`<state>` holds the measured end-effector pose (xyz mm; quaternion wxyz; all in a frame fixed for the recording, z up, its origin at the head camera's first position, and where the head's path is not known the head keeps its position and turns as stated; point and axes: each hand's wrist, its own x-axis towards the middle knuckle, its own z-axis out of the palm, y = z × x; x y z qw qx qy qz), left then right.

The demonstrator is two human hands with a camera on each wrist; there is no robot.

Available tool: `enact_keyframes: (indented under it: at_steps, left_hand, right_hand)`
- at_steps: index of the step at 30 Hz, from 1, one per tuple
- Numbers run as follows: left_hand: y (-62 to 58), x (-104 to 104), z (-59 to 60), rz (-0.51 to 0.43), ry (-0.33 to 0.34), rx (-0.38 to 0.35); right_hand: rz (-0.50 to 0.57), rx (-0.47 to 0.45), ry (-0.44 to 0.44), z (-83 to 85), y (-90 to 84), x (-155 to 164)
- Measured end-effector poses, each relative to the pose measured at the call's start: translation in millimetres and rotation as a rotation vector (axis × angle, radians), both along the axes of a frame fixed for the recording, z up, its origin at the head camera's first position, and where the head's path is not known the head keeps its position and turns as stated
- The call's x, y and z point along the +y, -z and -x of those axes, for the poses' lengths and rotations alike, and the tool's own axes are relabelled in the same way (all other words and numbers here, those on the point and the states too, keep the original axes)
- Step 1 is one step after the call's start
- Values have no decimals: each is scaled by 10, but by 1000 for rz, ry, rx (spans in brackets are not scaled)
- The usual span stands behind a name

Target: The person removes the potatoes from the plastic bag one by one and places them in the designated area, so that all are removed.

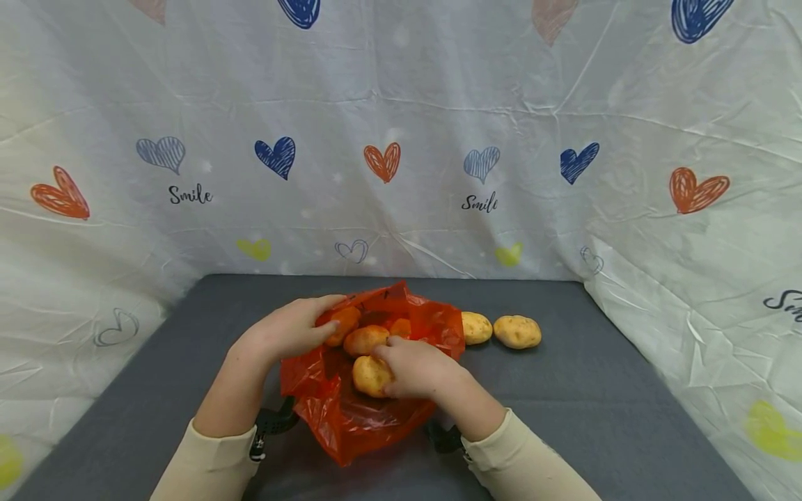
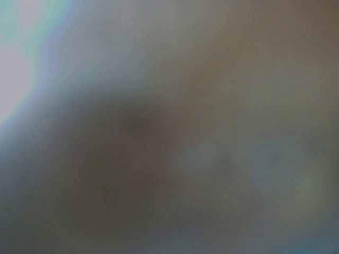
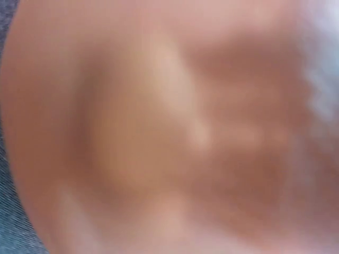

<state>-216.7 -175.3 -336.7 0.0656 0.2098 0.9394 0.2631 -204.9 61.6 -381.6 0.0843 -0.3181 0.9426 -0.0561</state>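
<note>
**Both hands in red bag of potatoes**

Writing: the white backdrop cloth (image 1: 401, 104) carries coloured hearts and the script word "Smile", readable at left; the one at centre right is partly lost in a fold. No brand or label legible on the bag.

Container: a red plastic bag (image 1: 351, 403) lies open at the middle of the grey table (image 1: 595, 403). Inside it, several potatoes show; the nearest potato (image 1: 371, 376) lies at the mouth.

Left hand (image 1: 285, 332): at the bag's far left rim, fingers curled round a potato inside. Right hand (image 1: 418, 369): fingers curled round the nearest potato.

Two loose potatoes (image 1: 516, 332) lie on the table, just right of the bag.

Both wrist views are blurred; nothing can be told from them.
</note>
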Motion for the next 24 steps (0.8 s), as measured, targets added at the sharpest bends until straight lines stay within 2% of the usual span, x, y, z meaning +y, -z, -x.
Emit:
enact_keyframes:
  at_steps: [6,17,24]
  left_hand:
    - [-4,-2,-4,-2,3,-4]
    - [-15,-5,-10,-9,19,4]
    - [0,-16,2,-7,19,3]
  right_hand:
    - [-44,47,1,0,101,-42]
    - [-76,104,-3,13,170,-61]
    - [-68,95,-18,25,158,-61]
